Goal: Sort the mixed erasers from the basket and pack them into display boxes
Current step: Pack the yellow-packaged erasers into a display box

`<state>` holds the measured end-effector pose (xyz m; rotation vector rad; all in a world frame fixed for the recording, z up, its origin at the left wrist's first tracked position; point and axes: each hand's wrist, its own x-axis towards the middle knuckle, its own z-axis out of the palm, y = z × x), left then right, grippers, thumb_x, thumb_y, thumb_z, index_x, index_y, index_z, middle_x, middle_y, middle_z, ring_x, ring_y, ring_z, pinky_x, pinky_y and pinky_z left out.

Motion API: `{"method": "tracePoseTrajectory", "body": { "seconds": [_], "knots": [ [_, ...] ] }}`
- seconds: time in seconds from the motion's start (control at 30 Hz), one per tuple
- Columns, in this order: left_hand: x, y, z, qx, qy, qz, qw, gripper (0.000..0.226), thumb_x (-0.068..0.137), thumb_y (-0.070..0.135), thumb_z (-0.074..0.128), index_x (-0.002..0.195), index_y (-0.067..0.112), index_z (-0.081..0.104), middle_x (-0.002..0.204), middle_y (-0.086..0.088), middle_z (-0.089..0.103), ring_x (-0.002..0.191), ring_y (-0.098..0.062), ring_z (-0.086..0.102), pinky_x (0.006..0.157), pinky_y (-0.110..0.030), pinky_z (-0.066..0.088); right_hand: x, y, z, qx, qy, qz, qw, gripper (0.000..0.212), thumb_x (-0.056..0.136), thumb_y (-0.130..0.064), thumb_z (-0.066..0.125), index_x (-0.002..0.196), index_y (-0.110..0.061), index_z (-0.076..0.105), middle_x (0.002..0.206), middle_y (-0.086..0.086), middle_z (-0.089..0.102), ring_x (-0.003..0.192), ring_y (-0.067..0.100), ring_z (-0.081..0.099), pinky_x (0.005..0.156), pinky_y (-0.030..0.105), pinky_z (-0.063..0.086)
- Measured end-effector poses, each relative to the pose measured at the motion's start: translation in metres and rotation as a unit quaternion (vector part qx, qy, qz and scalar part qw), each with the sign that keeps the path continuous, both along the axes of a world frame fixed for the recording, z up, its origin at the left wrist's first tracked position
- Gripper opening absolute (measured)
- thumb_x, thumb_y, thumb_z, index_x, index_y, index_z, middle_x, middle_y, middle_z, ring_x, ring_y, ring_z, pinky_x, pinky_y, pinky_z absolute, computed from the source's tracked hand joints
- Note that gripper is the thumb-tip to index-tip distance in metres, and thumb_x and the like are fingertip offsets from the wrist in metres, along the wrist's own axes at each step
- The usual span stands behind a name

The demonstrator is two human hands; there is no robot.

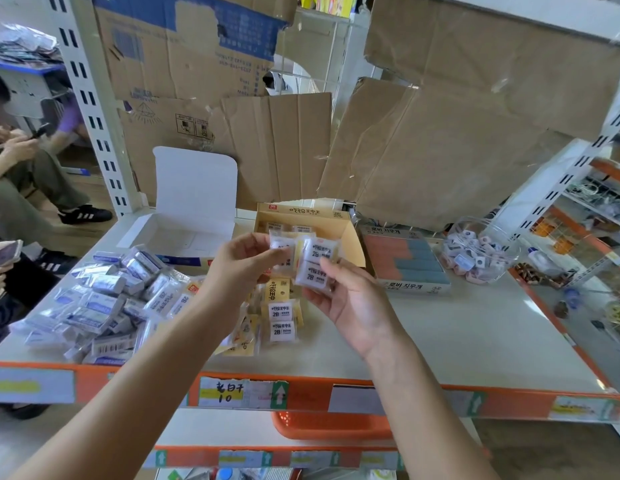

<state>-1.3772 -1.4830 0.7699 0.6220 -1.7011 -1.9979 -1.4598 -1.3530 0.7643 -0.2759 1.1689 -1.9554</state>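
Observation:
My left hand (pixel 244 261) pinches a small wrapped 2B eraser (pixel 280 245) above the shelf. My right hand (pixel 350 303) holds two wrapped 2B erasers (pixel 317 268), stacked one above the other, right beside it. Just behind both hands stands the open yellow display box (pixel 339 230) with a few erasers inside. Below the hands lies a loose heap of yellow-and-white 2B erasers (pixel 280 320). A large pile of blue-and-white erasers (pixel 107 299) covers the left of the shelf, in front of an open white display box (pixel 194 216).
A box of orange and grey rubber erasers (pixel 407 265) sits at the right, with a clear tub of small items (pixel 474 254) beyond it. An orange basket (pixel 331 426) rests on the shelf below. Cardboard sheets line the back. People sit at the left.

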Motion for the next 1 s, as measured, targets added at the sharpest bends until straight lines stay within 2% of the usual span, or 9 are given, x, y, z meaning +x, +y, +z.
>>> {"method": "tracePoseTrajectory", "body": {
  "seconds": [0.1,0.23,0.37,0.53,0.63,0.7,0.83,1.0],
  "knots": [
    [0.001,-0.001,0.0,-0.022,-0.016,0.001,1.0,0.013,0.083,0.015,0.063,0.092,0.006,0.059,0.089,-0.012,0.068,0.078,-0.021,0.061,0.07,-0.027,0.046,-0.003,0.0,-0.001,0.002,0.027,-0.018,0.999,0.011,0.088,-0.006,0.053,0.095,-0.007,0.061,0.086,0.009,0.067,0.071,0.017,0.065,0.059,0.024,0.055],
    [0.003,-0.009,0.006,0.018,-0.021,-0.057,0.998,0.029,0.084,0.01,0.061,0.112,0.012,0.057,0.095,-0.005,0.068,0.08,-0.016,0.067,0.068,-0.026,0.054,-0.007,0.002,0.0,0.017,0.086,0.008,0.996,0.028,0.074,-0.015,0.059,0.1,-0.007,0.061,0.089,0.009,0.069,0.077,0.018,0.066,0.064,0.025,0.055],
    [0.004,-0.009,0.01,0.032,-0.032,-0.105,0.993,0.028,0.083,-0.001,0.059,0.108,0.012,0.06,0.084,-0.002,0.072,0.077,-0.015,0.07,0.062,-0.023,0.057,-0.008,0.004,0.003,-0.01,0.076,0.007,0.997,0.023,0.073,-0.012,0.058,0.095,-0.007,0.06,0.086,0.006,0.071,0.075,0.015,0.068,0.063,0.023,0.055],
    [0.003,-0.004,0.005,0.079,0.012,-0.067,0.995,0.021,0.081,-0.003,0.06,0.097,0.008,0.056,0.084,-0.006,0.071,0.078,-0.022,0.07,0.057,-0.024,0.056,-0.009,0.005,0.003,0.026,0.06,-0.012,0.998,0.012,0.068,-0.013,0.062,0.08,-0.012,0.062,0.081,0.003,0.07,0.074,0.013,0.064,0.059,0.018,0.05],
    [-0.001,0.0,0.002,0.098,0.027,-0.048,0.994,0.013,0.081,-0.001,0.059,0.088,0.007,0.051,0.083,-0.008,0.07,0.078,-0.024,0.07,0.055,-0.021,0.055,-0.008,0.002,-0.001,0.038,0.056,-0.021,0.997,0.008,0.072,-0.01,0.063,0.08,-0.011,0.061,0.073,0.0,0.07,0.066,0.01,0.064,0.057,0.016,0.048],
    [-0.002,0.001,0.001,0.122,0.032,-0.047,0.991,0.011,0.082,-0.001,0.059,0.085,0.006,0.05,0.08,-0.008,0.069,0.074,-0.022,0.07,0.054,-0.02,0.054,-0.008,-0.001,-0.003,0.036,0.064,-0.029,0.997,0.007,0.076,-0.007,0.062,0.083,-0.01,0.061,0.072,-0.001,0.07,0.063,0.008,0.065,0.056,0.015,0.049],
    [-0.002,0.0,-0.004,0.155,0.042,-0.066,0.985,0.007,0.083,0.004,0.057,0.086,0.005,0.051,0.087,-0.013,0.066,0.074,-0.021,0.069,0.058,-0.02,0.056,-0.01,-0.003,-0.003,0.047,0.097,-0.052,0.993,0.026,0.071,-0.01,0.067,0.095,-0.009,0.058,0.082,0.002,0.068,0.064,0.008,0.065,0.053,0.016,0.048],
    [-0.007,0.002,-0.005,0.146,0.031,-0.076,0.986,0.005,0.091,0.005,0.049,0.087,0.004,0.052,0.091,-0.015,0.065,0.076,-0.021,0.068,0.063,-0.022,0.057,-0.011,-0.008,-0.006,0.08,0.141,-0.056,0.985,0.034,0.08,-0.01,0.067,0.112,-0.004,0.057,0.09,0.004,0.066,0.069,0.009,0.065,0.056,0.018,0.049]
  ]
}}
